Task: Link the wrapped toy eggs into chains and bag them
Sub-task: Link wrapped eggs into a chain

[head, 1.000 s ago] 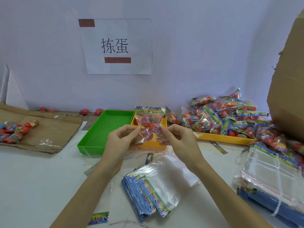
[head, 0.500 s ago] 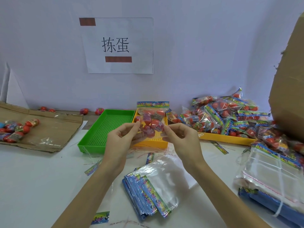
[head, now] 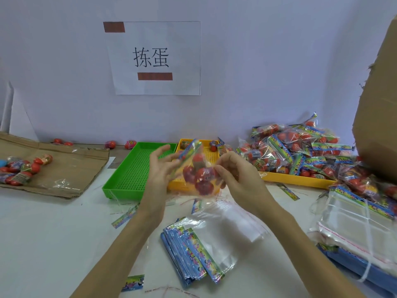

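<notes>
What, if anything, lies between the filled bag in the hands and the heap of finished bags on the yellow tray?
Nothing visible blocks it. The filled bag is held above the table between the left hand and the right hand. The heap on the yellow tray lies to its right, past the right hand, with open air between.

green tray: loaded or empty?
Empty. The green tray shows only its bare perforated floor; the bag of eggs is held over the yellow tray beside it.
</notes>
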Demonstrator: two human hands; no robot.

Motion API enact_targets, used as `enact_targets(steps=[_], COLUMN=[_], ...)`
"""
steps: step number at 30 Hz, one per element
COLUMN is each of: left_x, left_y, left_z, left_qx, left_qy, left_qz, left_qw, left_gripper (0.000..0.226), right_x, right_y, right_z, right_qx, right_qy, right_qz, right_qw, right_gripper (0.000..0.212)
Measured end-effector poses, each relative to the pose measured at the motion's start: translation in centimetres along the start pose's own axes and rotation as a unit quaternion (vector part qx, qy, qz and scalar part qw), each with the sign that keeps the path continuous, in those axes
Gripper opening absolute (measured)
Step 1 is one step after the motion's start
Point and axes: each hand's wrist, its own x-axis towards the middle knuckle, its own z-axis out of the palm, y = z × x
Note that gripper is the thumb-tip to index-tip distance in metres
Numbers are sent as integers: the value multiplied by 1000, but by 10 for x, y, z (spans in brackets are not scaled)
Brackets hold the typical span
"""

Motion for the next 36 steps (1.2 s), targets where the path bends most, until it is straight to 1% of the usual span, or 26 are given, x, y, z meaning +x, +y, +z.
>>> enact_targets(steps=[1, 3, 4, 5, 6, 7, 8, 10, 11, 15, 18, 20, 22, 24, 28, 31, 34, 35, 36], left_x=[1, 4, 4, 4, 2, 0, -2, -4, -4, -5, -7, -7, -8, -9, -9, -9, -7, -6, -5], left_y=[3, 11, 12, 10, 7, 4, 3, 1, 2, 5, 4, 2, 1, 1, 0, -1, -3, -4, -5], left_z=[-3, -6, -7, -7, -7, -7, -7, -6, -6, -1, 4, 6, 8, 8, 8, 7, 3, 1, 0], left_qx=[16, 61, 89, 119, 143, 157, 160, 130, 101, -18, -56, -57, -61, -59, -29, -5, 24, 24, 23], left_qy=[-19, -50, -62, -78, -91, -92, -83, -61, -53, -45, -46, -35, -26, -21, -1, -33, -82, -83, -77], left_qz=[12, -26, -45, -44, -32, -20, -11, -3, -7, -57, -77, -72, -69, -67, -56, -56, -85, -86, -82], left_qw=[1000, 997, 993, 989, 985, 983, 984, 990, 993, 997, 994, 995, 995, 996, 998, 998, 993, 993, 993], left_gripper=[48, 37, 33, 36, 40, 39, 32, 17, 14, 18, 21, 26, 22, 21, 36, 40, 31, 26, 23], right_x=[1, 1, 0, 0, 0, 0, -1, -1, -1, 0, 0, 0, 0, 0, -2, -2, 1, 2, 2], right_y=[0, -1, -2, -3, -4, -6, -7, -8, -9, -12, -11, -8, -6, -6, -4, 1, 1, 0, 0], right_z=[-5, -11, -12, -13, -13, -13, -14, -14, -14, -12, -8, -5, 0, 4, 12, 13, 8, 4, 0], right_qx=[-36, -80, -83, -79, -73, -66, -58, -43, -37, -15, 29, 71, 108, 96, 39, 39, 90, 120, 148], right_qy=[-31, -69, -78, -86, -91, -94, -94, -87, -82, -59, -24, -7, 6, 12, 16, 54, 106, 98, 67], right_qz=[-9, -15, -14, -13, -12, -10, -9, -5, -1, 31, 70, 110, 139, 140, 130, 126, 135, 141, 148], right_qw=[999, 994, 993, 993, 993, 993, 994, 995, 996, 998, 997, 991, 984, 985, 991, 990, 981, 978, 976], right_gripper=[7, 8, 9, 8, 6, 4, 2, 2, 3, 8, 10, 10, 11, 12, 13, 11, 11, 12, 17])
